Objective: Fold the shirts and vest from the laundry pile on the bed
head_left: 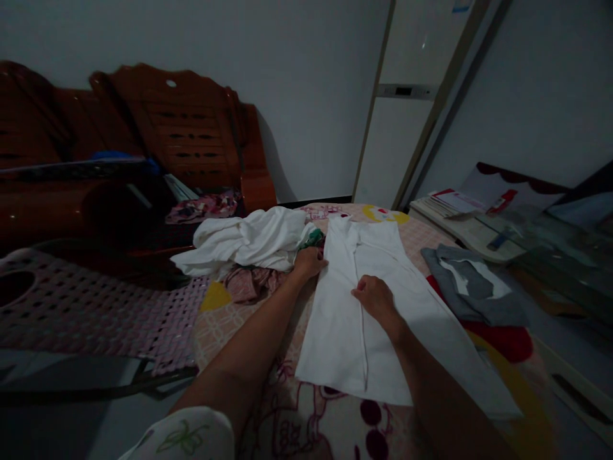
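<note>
A white garment [335,332], perhaps trousers, lies spread over a round table covered with a patterned cloth [306,421]. A raised fold or edge runs down its middle. At the garment's left edge, my left hand [311,262] is closed, its fingertips pinching the fabric. Further right, my right hand [376,297] has its fingers curled together on the middle fold, gripping the cloth there. Just beyond my left hand rests a crumpled heap of white cloth [253,236], with a dusty-pink cloth [251,284] under it and a bit of green fabric [313,238] beside it.
A folded grey garment [479,287] lies on the table's right side, over something red. A woven chair [119,306] stands at left, before a carved wooden bench [182,128]. To the right is a glass-topped surface [550,249] with papers [453,201].
</note>
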### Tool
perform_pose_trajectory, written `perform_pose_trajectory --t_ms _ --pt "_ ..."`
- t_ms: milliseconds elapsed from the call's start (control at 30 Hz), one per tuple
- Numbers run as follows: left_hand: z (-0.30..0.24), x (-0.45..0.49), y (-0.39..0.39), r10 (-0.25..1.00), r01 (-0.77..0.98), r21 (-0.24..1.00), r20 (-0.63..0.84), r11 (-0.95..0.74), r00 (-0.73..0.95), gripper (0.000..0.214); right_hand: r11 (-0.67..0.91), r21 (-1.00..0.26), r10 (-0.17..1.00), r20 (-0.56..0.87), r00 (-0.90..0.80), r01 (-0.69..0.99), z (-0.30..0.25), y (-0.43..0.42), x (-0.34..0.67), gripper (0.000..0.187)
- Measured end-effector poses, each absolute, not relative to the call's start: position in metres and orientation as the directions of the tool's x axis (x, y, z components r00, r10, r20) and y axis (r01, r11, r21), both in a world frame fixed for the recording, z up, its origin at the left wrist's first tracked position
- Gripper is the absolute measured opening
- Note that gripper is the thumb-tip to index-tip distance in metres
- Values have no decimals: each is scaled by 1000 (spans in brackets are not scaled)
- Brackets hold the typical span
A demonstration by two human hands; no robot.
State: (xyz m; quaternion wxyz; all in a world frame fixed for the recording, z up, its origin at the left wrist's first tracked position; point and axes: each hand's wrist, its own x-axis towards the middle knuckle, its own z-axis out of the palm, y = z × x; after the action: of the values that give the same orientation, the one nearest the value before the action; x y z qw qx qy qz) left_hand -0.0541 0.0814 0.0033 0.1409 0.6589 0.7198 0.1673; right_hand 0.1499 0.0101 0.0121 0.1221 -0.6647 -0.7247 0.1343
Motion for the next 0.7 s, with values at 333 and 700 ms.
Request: perform_pose_trajectory --t_ms 333,700 --pt "-2 -65 84 995 818 572 27 64 -96 14 544 -643 639 -98 -763 538 27 -39 113 12" --pt "0 -62 80 994 822 568 58 43 -91 16 788 -173 583 -98 -807 590 10 -42 101 21"
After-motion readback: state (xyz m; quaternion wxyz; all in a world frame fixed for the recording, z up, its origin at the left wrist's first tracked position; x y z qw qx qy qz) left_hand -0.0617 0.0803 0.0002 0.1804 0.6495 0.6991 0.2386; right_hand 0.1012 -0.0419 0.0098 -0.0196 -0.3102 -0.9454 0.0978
